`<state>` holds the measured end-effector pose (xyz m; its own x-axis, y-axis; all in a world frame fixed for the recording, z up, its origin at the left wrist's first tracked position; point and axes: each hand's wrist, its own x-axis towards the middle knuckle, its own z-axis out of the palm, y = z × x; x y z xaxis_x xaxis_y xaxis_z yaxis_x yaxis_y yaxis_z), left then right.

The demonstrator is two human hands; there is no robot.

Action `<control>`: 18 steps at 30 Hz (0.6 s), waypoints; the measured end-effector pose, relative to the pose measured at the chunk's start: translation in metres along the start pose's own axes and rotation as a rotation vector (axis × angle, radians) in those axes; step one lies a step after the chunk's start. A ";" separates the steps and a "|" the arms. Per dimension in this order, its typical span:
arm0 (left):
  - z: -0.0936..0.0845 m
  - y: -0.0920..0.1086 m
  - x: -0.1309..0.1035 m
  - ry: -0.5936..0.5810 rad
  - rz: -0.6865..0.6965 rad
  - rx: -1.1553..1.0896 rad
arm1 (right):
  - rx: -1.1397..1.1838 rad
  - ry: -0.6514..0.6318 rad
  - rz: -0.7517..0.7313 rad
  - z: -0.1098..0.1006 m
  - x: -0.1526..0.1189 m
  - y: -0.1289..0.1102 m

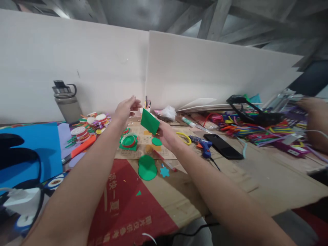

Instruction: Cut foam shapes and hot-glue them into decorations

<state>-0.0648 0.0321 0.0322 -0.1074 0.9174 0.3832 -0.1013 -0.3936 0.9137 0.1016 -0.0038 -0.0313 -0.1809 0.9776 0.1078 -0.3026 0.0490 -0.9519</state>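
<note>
We hold a flat green piece pinched between the fingers and thumb of our right hand, tilted and lifted above a cardboard-covered table. Our left hand is raised beside it, holding nothing, its fingers loosely spread and partly curled. Below our hands lie a small green oval, a larger rounded green shape and, just beside that one, a light blue flower-shaped cutout. Near our left forearm, a round red-rimmed piece sits on a green square. To the right are a yellow ring, a blue glue gun and a black phone. On the far left, a gray water bottle stands behind an orange-handled cutter. At the right edge, another person's hand reaches over colorful strips.
</note>
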 end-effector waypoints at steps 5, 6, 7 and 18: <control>0.003 -0.010 -0.010 -0.369 -0.101 0.043 | 0.242 -0.059 0.202 -0.009 0.002 -0.004; 0.003 -0.010 -0.012 -0.434 -0.112 0.047 | 0.263 -0.075 0.224 -0.010 0.003 -0.005; 0.004 -0.011 -0.013 -0.474 -0.116 0.043 | 0.282 -0.088 0.238 -0.010 0.003 -0.005; -0.007 -0.027 -0.008 -0.492 0.148 -0.078 | 0.195 -0.113 -0.021 -0.009 0.001 -0.010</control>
<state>-0.0685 0.0353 0.0038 0.3500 0.7634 0.5429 -0.1953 -0.5074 0.8393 0.1130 -0.0012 -0.0240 -0.2727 0.9472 0.1686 -0.4806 0.0177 -0.8768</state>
